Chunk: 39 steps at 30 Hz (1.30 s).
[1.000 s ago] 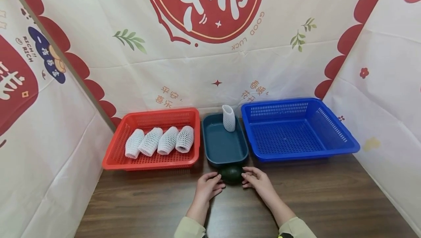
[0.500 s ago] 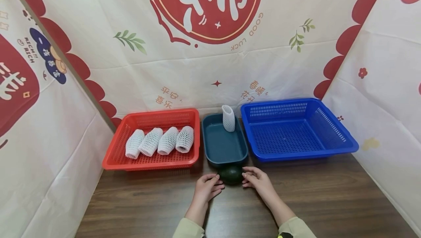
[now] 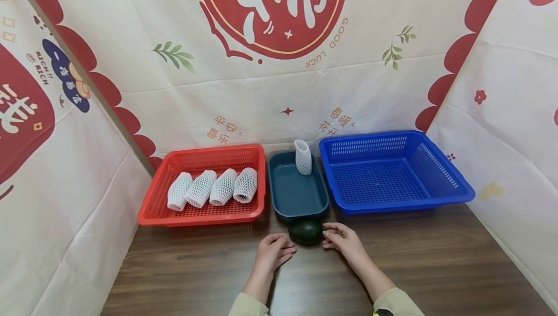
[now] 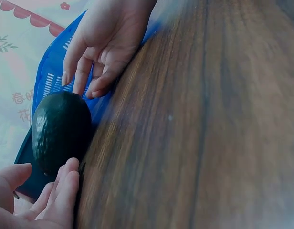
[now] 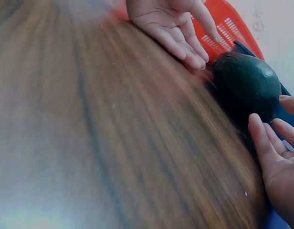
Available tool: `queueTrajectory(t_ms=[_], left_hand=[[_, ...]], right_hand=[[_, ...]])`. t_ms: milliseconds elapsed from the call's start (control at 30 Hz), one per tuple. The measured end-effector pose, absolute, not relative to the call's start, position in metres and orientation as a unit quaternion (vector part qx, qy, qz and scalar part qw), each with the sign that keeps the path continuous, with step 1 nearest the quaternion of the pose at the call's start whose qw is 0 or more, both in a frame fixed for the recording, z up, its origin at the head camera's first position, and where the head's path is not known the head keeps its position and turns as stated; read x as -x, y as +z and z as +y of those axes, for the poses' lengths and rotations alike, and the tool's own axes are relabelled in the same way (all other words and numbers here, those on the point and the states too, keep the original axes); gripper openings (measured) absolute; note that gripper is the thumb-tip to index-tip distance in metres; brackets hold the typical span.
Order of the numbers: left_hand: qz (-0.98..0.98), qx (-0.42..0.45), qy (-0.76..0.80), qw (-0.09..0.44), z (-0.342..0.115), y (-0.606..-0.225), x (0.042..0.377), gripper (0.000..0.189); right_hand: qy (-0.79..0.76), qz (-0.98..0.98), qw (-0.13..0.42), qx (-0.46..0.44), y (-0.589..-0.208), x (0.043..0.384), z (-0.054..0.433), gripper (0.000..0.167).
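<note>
A dark green avocado [image 3: 306,231] lies on its side on the wooden table, right at the front edge of the teal tray [image 3: 301,204]. At its left end is my left hand [image 3: 271,253], thumb and fingers spread apart, with a small gap to the skin in the head view. My right hand [image 3: 346,244] has its loosely bent fingertips right at the other end. In the left wrist view, the glossy bumpy skin of the avocado [image 4: 61,129] shows between both hands. The right wrist view shows the left hand's fingers relaxed beside the avocado [image 5: 247,86].
Several white foam net sleeves [image 3: 222,187] lie in a red basket [image 3: 200,220] at the left. Another foam net sleeve [image 3: 303,157] stands at the back of the teal tray. A blue basket [image 3: 392,205] sits at the right. Printed cloth walls [image 3: 261,83] enclose the table.
My left hand has drawn slightly left and down, away from the avocado, its fingers loosening. My right hand has barely shifted. The avocado stays in place.
</note>
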<state>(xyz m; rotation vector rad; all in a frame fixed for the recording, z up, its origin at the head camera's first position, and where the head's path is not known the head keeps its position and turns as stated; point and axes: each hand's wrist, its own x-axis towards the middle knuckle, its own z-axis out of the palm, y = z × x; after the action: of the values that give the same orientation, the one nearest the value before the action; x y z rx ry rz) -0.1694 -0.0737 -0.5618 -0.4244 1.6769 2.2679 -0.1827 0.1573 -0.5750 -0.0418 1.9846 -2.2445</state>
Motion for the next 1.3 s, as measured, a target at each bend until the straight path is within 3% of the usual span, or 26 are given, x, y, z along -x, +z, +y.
queueTrajectory(t_ms=[233,367,633,733,1000,1300], left_hand=[[0.603,0.135,0.772,0.149,-0.085,-0.556,0.161,0.031],[0.650,0.084,0.741,0.148,-0.092,-0.542,0.159,0.030],[0.835,-0.067,0.545,0.021,-0.091,-0.493,0.164,0.022],[0.872,-0.107,0.476,-0.018,-0.092,-0.475,0.167,0.019],[0.915,-0.207,0.336,-0.082,-0.097,-0.449,0.185,0.020],[0.930,-0.242,0.259,-0.098,-0.097,-0.441,0.200,0.022]], right_hand=[[-0.662,0.740,0.090,0.075,-0.559,0.178,0.170,0.037],[-0.559,0.816,0.054,0.137,-0.539,0.175,0.169,0.031],[-0.319,0.902,-0.052,0.286,-0.480,0.185,0.151,0.024],[-0.245,0.918,-0.081,0.301,-0.459,0.201,0.146,0.025],[-0.133,0.940,-0.082,0.303,-0.426,0.253,0.138,0.029],[-0.047,0.953,-0.054,0.294,-0.423,0.291,0.125,0.049]])
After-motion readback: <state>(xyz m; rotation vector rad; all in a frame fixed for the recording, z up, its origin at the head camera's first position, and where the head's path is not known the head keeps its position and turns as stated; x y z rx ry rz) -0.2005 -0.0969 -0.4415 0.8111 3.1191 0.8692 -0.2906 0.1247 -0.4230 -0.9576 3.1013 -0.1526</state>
